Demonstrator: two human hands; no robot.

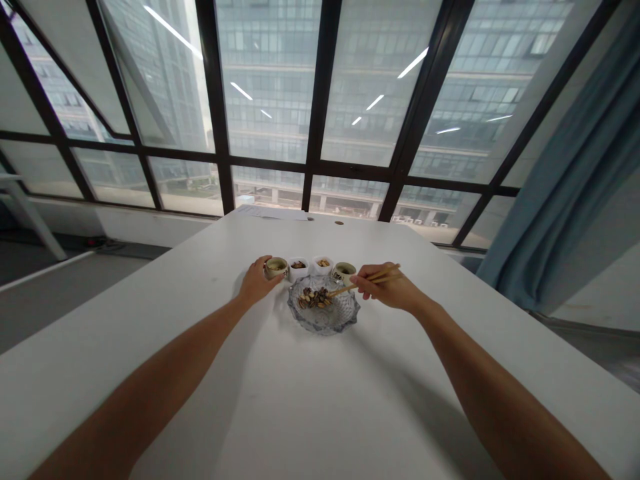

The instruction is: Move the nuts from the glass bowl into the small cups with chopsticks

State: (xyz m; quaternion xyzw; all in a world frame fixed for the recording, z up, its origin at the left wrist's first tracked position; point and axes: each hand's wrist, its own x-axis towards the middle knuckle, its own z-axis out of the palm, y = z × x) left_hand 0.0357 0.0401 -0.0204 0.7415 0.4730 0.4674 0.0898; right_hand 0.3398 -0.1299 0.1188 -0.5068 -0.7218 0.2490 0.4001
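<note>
My right hand (385,285) is closed round a pair of wooden chopsticks (345,289). Their tips touch a heap of mixed seeds or nuts (316,298) in a scalloped clear glass bowl (327,325). My left hand (259,280) wraps round the side of a small beige cup (277,272) at the left end of a row. Beside it stand two small white dishes, one with dark pieces (299,265) and one with yellowish pieces (323,263). A second beige cup (344,270) ends the row, close to my right fingers.
Everything stands on a long white table (300,400). Papers (273,213) and a small brown round thing (339,223) lie at its far edge. Large windows rise behind it, with a blue curtain (565,180) on the right.
</note>
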